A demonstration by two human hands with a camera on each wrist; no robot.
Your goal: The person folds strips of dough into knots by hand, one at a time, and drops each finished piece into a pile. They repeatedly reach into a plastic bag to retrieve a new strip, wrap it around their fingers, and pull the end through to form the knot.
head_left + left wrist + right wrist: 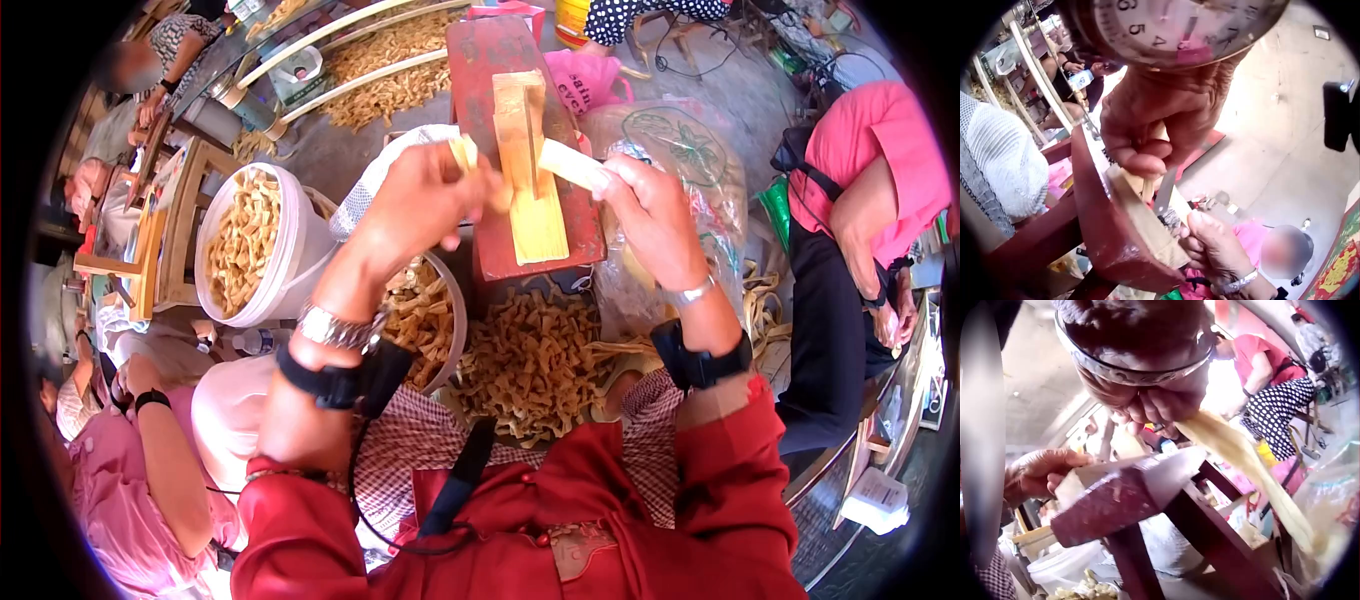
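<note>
A wooden block (pixel 517 125) with a metal blade (pixel 1165 191) standing up from it sits on a red wooden bench (pixel 475 70). My right hand (pixel 650 205), at the block's right side, pinches a pale yellow strip (pixel 572 163) whose near end reaches the blade. In the right wrist view a long length of the strip (pixel 1260 465) hangs down from that hand. My left hand (pixel 425 200) is at the block's left side, fingers curled around a short pale yellow piece (pixel 463 152). Its fingertips are close beside the blade.
Knotted yellow pieces (pixel 530 365) are heaped on the floor below the bench. A white bucket (pixel 290 260) and a second tub (pixel 462 310) hold more. A clear plastic bag (pixel 690 150) lies right of the bench. Another person (pixel 870 180) sits at the right; others sit at the left.
</note>
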